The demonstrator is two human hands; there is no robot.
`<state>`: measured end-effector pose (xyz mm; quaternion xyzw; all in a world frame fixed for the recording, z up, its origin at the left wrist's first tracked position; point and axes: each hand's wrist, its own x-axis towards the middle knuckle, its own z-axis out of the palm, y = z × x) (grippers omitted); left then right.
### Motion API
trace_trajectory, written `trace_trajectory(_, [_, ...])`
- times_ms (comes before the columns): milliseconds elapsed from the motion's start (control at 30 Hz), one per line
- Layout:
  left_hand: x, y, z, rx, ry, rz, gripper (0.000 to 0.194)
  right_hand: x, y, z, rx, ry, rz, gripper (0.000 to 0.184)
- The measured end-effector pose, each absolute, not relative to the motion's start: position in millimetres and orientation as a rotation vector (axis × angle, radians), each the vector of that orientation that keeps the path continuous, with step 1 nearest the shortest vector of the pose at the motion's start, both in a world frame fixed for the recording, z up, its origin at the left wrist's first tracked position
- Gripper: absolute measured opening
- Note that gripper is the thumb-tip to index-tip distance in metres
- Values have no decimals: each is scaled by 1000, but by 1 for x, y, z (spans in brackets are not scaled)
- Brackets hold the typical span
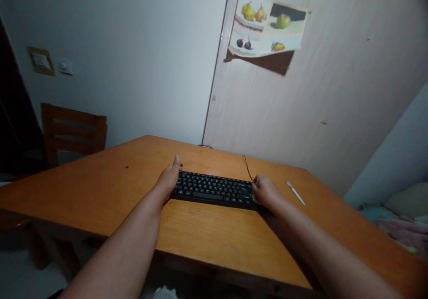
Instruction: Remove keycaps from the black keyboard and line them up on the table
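Left hand (169, 179) closed on the left end of a black keyboard (214, 190), thumb pointing up. Right hand (265, 192) at the keyboard's right end, fingers curled around it and partly hidden; a dark cable (247, 167) shows beside these fingers, and whether they pinch it I cannot tell. Keyboard sits over the middle of an orange-brown wooden table (207, 232), keys up, long side roughly across the view; whether its underside touches the wood is unclear. White pen-like object (296, 193) lies on the table, to the right of the right hand. Beyond the table's left side, a wooden chair (73, 131). Fruit pictures (269, 24) hang on the wall panel (274, 107).
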<state>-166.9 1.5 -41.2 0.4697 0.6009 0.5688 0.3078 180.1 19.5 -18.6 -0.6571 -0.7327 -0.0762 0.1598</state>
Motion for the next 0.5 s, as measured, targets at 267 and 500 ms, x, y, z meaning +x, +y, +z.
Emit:
trace_trajectory(267, [-169, 2, -40, 1161, 1572, 1535, 83, 247, 3, -13, -1963, -1984, -280, 21])
trace_trajectory(500, [-172, 7, -39, 925, 1434, 1731, 59, 348, -29, -13, -2358, -1697, -207, 25])
